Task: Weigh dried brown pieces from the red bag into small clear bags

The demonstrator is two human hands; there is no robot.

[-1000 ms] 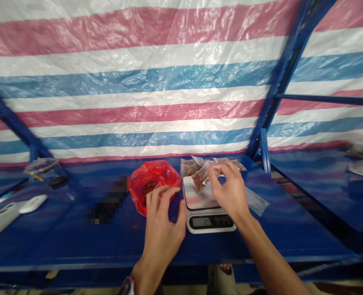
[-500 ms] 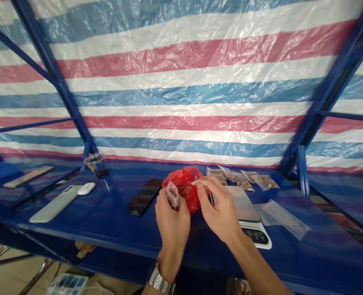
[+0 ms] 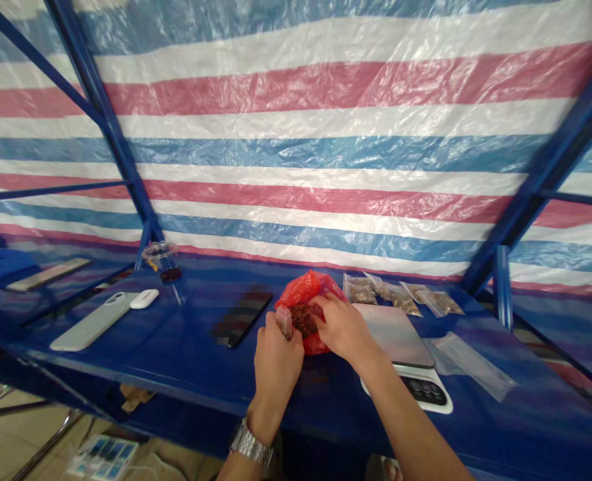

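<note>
My left hand (image 3: 274, 357) is closed round a small clear pouch (image 3: 284, 321), held upright beside a red plastic bag (image 3: 303, 290) of brown bits. My right hand (image 3: 343, 327) reaches into the mouth of the red bag with its fingers pinched in the brown contents. A white kitchen scale (image 3: 401, 347) sits just right of my right hand, its platform bare. Several filled clear pouches (image 3: 401, 294) lie in a row behind the scale.
Everything rests on a blue metal shelf (image 3: 186, 361) backed by a striped tarp. A dark phone (image 3: 240, 317) lies left of the red bag. Farther left are a pale phone case (image 3: 90, 324), a white oval object (image 3: 144, 298) and a clear cup (image 3: 162, 257). Empty clear bags (image 3: 471, 364) lie right of the scale.
My right hand left the pouch on the scale and moved left into the red bag. My left hand took up a small clear pouch. The view swung left.
</note>
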